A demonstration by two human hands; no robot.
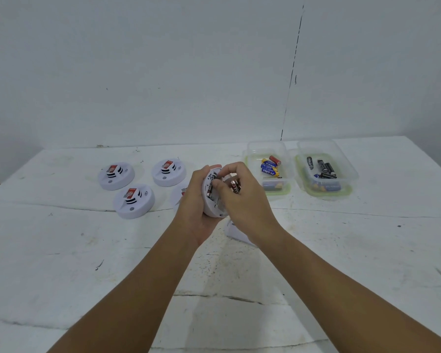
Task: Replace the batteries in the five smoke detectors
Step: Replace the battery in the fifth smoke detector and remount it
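My left hand [197, 200] grips a white smoke detector [211, 207] on edge above the table, its open back turned to the right, with a dark battery [211, 187] in its compartment. My right hand [242, 194] holds a copper-and-black battery [235, 186] in its curled fingers while its fingertips press on the battery in the compartment. Three white smoke detectors [116, 175] [169, 172] [134, 201] lie face up at the left. A fourth [179, 193] is mostly hidden behind my left hand.
Two clear plastic tubs with green rims stand at the back right: one [250, 159] holds blue, yellow and red batteries, the other [346, 166] mostly black ones. A white cover piece [236, 233] lies on the table under my right wrist. The white table [341, 250] is cracked.
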